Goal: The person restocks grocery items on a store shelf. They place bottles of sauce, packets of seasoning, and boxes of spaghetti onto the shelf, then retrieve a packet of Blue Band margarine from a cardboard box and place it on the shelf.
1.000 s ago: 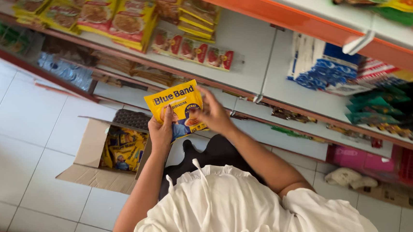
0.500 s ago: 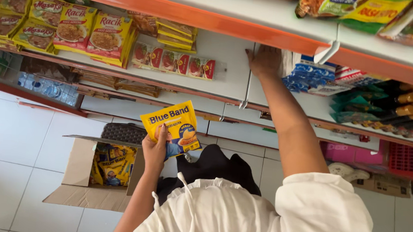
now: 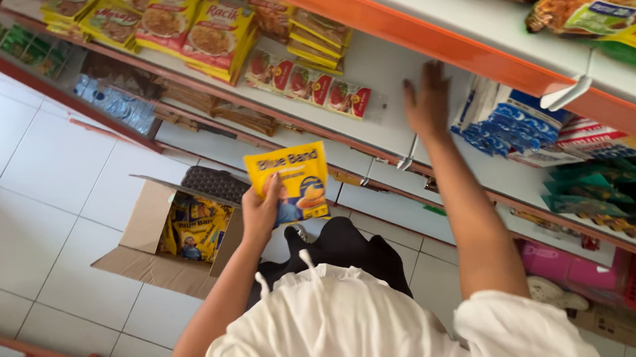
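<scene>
Our left hand (image 3: 259, 213) pinches a yellow sachet (image 3: 290, 179) upright at six o'clock, keeping it ready. Our right hand (image 3: 428, 103), fingers spread, reaches at one o'clock onto the white shelf (image 3: 385, 68), apparently feeling for space. The open cardboard box (image 3: 152, 228) at eight o'clock holds more sachets, partly hidden.

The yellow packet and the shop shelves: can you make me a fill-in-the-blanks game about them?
1. The left hand holds a ____ packet.
2. The right hand reaches up to a ____ shelf.
3. More packets lie in an open cardboard ____ on the floor.
4. The shelf edge above the right hand is ____.

Missing words: yellow; white; box; orange
</scene>
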